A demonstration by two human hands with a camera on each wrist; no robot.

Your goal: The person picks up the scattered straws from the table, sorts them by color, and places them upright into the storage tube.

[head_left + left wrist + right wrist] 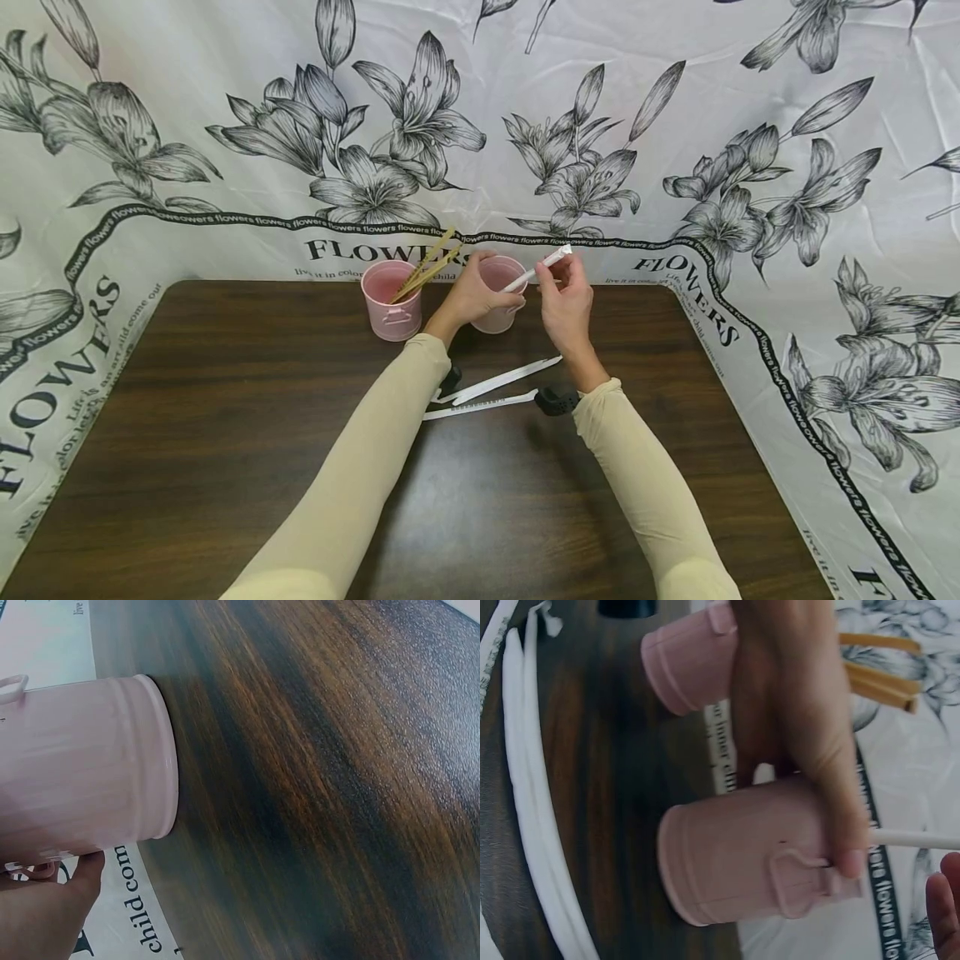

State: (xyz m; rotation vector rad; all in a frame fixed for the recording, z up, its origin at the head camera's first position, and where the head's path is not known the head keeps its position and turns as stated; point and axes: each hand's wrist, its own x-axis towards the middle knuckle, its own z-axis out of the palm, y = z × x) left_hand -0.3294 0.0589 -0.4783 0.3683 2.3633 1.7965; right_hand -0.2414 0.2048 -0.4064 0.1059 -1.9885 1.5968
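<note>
Left hand grips pink bucket; right hand pinches white straw (long axis slanting, lower end leftward).

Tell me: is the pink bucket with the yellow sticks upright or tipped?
Upright: in the head view, the pink bucket stands on the table, mouth up, with yellow sticks leaning out.
</note>
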